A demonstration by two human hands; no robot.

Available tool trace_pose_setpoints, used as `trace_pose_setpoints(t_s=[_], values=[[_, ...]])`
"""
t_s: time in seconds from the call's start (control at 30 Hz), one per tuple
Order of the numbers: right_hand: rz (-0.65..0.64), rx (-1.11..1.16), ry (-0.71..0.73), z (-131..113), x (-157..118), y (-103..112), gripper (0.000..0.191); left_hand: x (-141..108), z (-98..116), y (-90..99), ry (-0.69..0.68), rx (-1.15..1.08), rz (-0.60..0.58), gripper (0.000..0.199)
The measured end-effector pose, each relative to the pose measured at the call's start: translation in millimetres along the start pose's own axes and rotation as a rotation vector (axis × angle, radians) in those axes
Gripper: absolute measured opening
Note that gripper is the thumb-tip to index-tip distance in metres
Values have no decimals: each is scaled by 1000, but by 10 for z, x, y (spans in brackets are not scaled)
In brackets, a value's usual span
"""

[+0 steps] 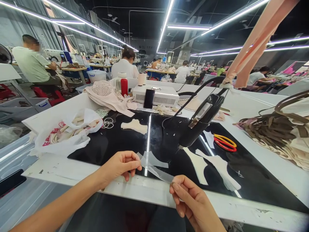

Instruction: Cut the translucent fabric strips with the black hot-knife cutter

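Above the near white edge of the counter [145,189], I pinch a sheer strip [158,173] between the fingertips of my left hand [124,163] and right hand [189,197]. Beyond, bare black panel [158,135] leaves room, though a black device [201,119] hangs on the right. The strip's long axis slants from far left to near right; it's thin, see-through, narrow. The cream piece [135,126] has curved edges and looks opaque.

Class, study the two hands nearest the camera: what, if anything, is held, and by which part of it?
A thin translucent strip, held near its opposite ends: the left hand pinches one, the right hand the other.
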State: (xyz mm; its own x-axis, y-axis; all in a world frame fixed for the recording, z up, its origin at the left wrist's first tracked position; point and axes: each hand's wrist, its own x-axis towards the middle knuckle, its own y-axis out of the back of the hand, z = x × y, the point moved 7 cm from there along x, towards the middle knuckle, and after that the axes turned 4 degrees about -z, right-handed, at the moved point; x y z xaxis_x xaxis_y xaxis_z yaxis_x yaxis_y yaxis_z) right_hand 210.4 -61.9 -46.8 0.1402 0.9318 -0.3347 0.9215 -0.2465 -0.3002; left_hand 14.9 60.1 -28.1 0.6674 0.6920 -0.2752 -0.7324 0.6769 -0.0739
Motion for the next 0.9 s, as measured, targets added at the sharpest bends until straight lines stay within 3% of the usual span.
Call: trace_pose_setpoints(t_s=[0.37,0.73,0.9], values=[[197,-223,259,-209,-68,23,45,-22,114,-54,-119,88,103,19],[374,-365,329,-137,-158,108,41,-50,122,-91,-190,92,189,23],[367,-363,321,-61,-184,116,43,-77,150,-108,-215,31,187,23]])
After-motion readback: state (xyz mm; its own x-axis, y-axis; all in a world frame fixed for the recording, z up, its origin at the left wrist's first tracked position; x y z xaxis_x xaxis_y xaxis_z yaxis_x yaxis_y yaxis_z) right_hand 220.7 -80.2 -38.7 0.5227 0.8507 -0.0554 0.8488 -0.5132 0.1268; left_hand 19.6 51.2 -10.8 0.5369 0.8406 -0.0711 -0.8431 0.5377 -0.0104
